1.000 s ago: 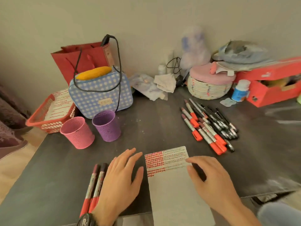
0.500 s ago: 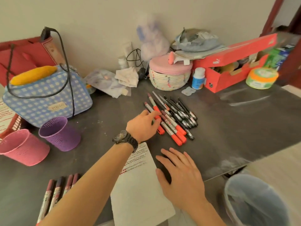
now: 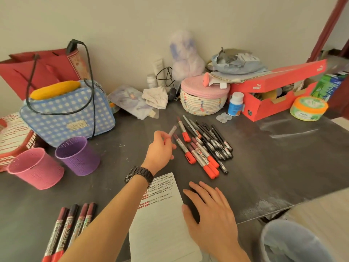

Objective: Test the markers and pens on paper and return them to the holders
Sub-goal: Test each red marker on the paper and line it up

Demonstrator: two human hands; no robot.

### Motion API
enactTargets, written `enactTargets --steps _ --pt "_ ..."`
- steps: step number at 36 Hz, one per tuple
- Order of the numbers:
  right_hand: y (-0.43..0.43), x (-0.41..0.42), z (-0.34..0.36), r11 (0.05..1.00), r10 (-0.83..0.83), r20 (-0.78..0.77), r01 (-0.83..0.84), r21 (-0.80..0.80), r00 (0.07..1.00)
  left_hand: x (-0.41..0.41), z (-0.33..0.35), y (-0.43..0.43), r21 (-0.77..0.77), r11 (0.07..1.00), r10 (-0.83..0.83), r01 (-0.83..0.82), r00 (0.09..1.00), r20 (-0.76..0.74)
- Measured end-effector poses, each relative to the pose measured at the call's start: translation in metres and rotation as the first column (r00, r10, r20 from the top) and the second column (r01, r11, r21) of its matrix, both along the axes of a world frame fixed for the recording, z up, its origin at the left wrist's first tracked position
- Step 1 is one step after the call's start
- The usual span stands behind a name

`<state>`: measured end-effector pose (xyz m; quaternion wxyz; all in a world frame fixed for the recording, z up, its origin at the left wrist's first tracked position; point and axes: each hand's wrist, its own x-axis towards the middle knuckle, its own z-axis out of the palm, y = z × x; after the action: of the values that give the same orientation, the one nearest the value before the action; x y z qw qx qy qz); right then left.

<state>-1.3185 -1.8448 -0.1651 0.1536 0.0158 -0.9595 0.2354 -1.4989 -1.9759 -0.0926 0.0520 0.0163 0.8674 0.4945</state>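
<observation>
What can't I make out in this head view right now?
Head view only:
marker in the left hand: motion-blurred, lower part covered by that hand; colour unclear.
pink holder and purple holder: bottoms hidden by their own walls.
four near markers: lower ends lost at the bottom edge or behind the left forearm.
paper: partly covered by the left forearm; marks too small to read.

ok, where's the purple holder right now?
Head view, left of centre: the purple holder stands upright on the table, just right of the pink holder and in front of the blue checked bag.
</observation>
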Motion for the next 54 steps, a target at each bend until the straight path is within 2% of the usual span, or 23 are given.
enactTargets --steps 3,8,12,14,17,18,20,23,25,26,28,31,35,40,41,43,45,47,51,54 --pt "0.000 0.000 0.002 1.000 -0.009 -0.016 0.009 -0.011 1.000 0.030 0.004 -0.016 0.167 0.985 0.049 -0.048 0.999 -0.003" --pt "-0.003 -0.001 0.013 0.995 -0.052 -0.050 0.047 -0.085 0.997 0.091 0.013 -0.044 0.427 0.900 0.080 -0.088 0.996 0.036" --pt "-0.002 -0.002 0.020 0.985 -0.053 0.039 0.059 -0.164 0.998 0.141 0.009 -0.062 0.500 0.852 0.141 -0.156 0.988 0.067" --pt "-0.001 -0.001 0.024 0.977 -0.036 0.024 0.040 -0.209 0.999 0.164 0.005 -0.070 0.507 0.844 0.166 -0.177 0.984 0.067" --pt "0.002 0.002 0.031 0.933 -0.012 0.076 0.038 -0.357 0.997 0.193 0.002 -0.078 0.499 0.847 0.174 -0.184 0.982 0.067" --pt "0.003 0.004 0.035 0.891 0.007 0.117 0.047 -0.451 0.993 0.201 0.002 -0.079 0.494 0.849 0.174 -0.185 0.982 0.069" --pt "0.003 0.010 0.045 0.739 0.060 0.157 0.062 -0.671 0.986 0.214 0.000 -0.082 0.498 0.844 0.185 -0.199 0.980 0.079" --pt "-0.007 0.023 0.061 0.405 0.206 0.150 0.056 -0.913 0.967 0.228 -0.001 -0.085 0.521 0.826 0.186 -0.218 0.976 0.114" --pt "-0.017 0.032 0.067 0.165 0.358 0.137 0.082 -0.983 0.924 0.236 -0.003 -0.085 0.529 0.816 0.185 -0.233 0.972 0.143" --pt "-0.022 0.035 0.069 0.100 0.403 0.130 0.098 -0.990 0.906 0.239 -0.004 -0.084 0.523 0.817 0.186 -0.241 0.970 0.157" --pt "-0.035 0.041 0.069 0.071 0.411 0.148 0.130 -0.989 0.899 0.243 -0.008 -0.082 0.493 0.834 0.185 -0.248 0.967 0.173" --pt "-0.047 0.051 0.063 0.119 0.345 0.194 0.162 -0.980 0.919 0.247 -0.014 -0.081 0.420 0.874 0.186 -0.246 0.966 0.179" --pt "-0.058 0.061 0.058 0.130 0.317 0.212 0.179 -0.975 0.924 0.245 -0.017 -0.084 0.326 0.910 0.207 -0.257 0.962 0.178" --pt "-0.065 0.060 0.060 0.069 0.243 0.205 0.194 -0.979 0.948 0.246 -0.015 -0.083 0.028 0.984 0.173 -0.174 0.984 0.040" --pt "-0.066 0.060 0.060 0.026 0.248 0.197 0.197 -0.980 0.949 0.247 -0.014 -0.082 -0.043 0.986 0.162 -0.161 0.987 0.011" --pt "-0.068 0.060 0.063 -0.131 0.282 0.178 0.222 -0.966 0.943 0.249 -0.014 -0.079 -0.180 0.972 0.146 -0.154 0.988 -0.055" --pt "-0.071 0.060 0.068 -0.304 0.303 0.172 0.266 -0.915 0.937 0.251 -0.017 -0.073 -0.268 0.948 0.140 -0.170 0.982 -0.130" --pt "-0.076 0.061 0.072 -0.426 0.263 0.174 0.276 -0.862 0.949 0.251 -0.019 -0.067 -0.331 0.924 0.139 -0.193 0.974 -0.181" --pt "-0.086 0.061 0.077 -0.565 0.167 0.176 0.241 -0.789 0.970 0.248 -0.021 -0.060 -0.362 0.892 0.178 -0.271 0.946 -0.270" --pt "-0.088 0.061 0.080 -0.600 0.114 0.222 0.245 -0.762 0.968 0.248 -0.016 -0.056 -0.430 0.847 0.186 -0.312 0.932 -0.311"
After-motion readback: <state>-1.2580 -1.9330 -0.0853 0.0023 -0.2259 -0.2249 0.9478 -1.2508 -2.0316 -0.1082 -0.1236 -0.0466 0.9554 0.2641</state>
